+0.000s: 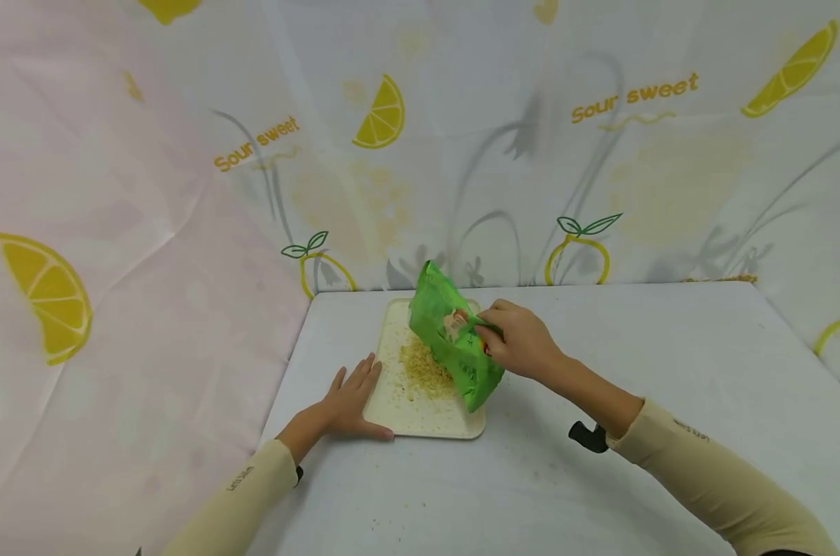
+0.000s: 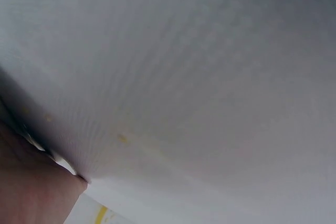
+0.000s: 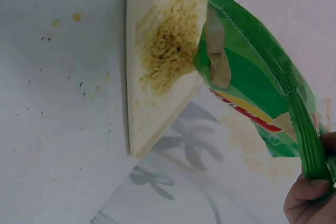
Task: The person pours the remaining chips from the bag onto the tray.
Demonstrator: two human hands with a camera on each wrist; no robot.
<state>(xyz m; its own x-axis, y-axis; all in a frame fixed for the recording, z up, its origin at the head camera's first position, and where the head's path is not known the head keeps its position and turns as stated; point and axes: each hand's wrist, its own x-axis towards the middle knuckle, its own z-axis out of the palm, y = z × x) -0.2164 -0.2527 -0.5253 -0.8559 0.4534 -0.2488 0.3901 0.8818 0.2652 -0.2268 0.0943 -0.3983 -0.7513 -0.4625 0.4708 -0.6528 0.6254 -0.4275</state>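
Observation:
In the head view, my right hand [image 1: 522,337] grips a green plastic snack bag [image 1: 455,332] by its side edge, tilted over a cream tray [image 1: 427,423]. Below the bag, a heap of yellowish crumbs [image 1: 423,369] lies on the tray. The right wrist view shows the bag [image 3: 252,77] close, its sealed edge pinched between thumb and fingers [image 3: 307,195], beside the crumb pile [image 3: 173,45]. My left hand [image 1: 350,401] rests at the tray's near left corner, fingers spread along the side and thumb along the front edge.
Small crumbs and dark flecks [image 3: 81,84] are scattered on the white-covered table [image 1: 601,479] in front of the tray. A lemon-printed cloth [image 1: 462,154] hangs behind the table and along the left side.

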